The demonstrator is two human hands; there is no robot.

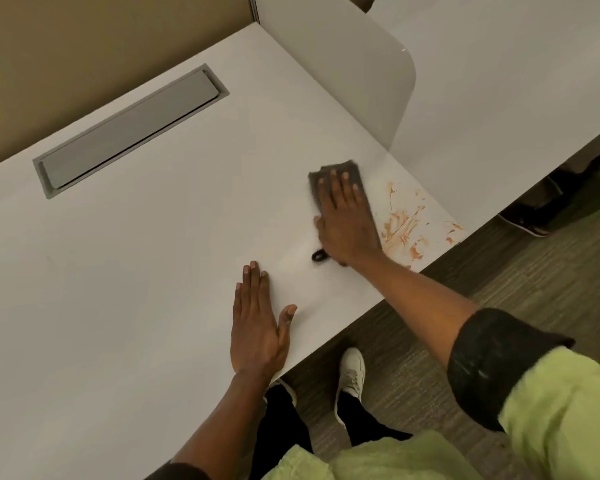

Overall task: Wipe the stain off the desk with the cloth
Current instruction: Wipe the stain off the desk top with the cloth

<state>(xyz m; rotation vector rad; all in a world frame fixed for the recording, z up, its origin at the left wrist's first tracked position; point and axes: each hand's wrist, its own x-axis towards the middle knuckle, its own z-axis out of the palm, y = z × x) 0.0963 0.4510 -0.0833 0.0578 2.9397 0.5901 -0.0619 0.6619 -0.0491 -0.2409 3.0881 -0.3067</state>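
I read this as the wiping step, barely started: my right hand (345,223) presses the dark cloth (336,171) flat on the tabletop (153,254), fingers (343,185) spread and extended over it rather than clenched, with the cloth showing past the fingertips. My left hand (257,320) lies open and flat, holding nothing (probably bracing). The orange-brown stain (409,220) sits just beside the right fingers on their outer side, near the tabletop's corner; it is streaky, smeared and patchy. The next move calls for sliding the cloth sideways over it under steady pressure.
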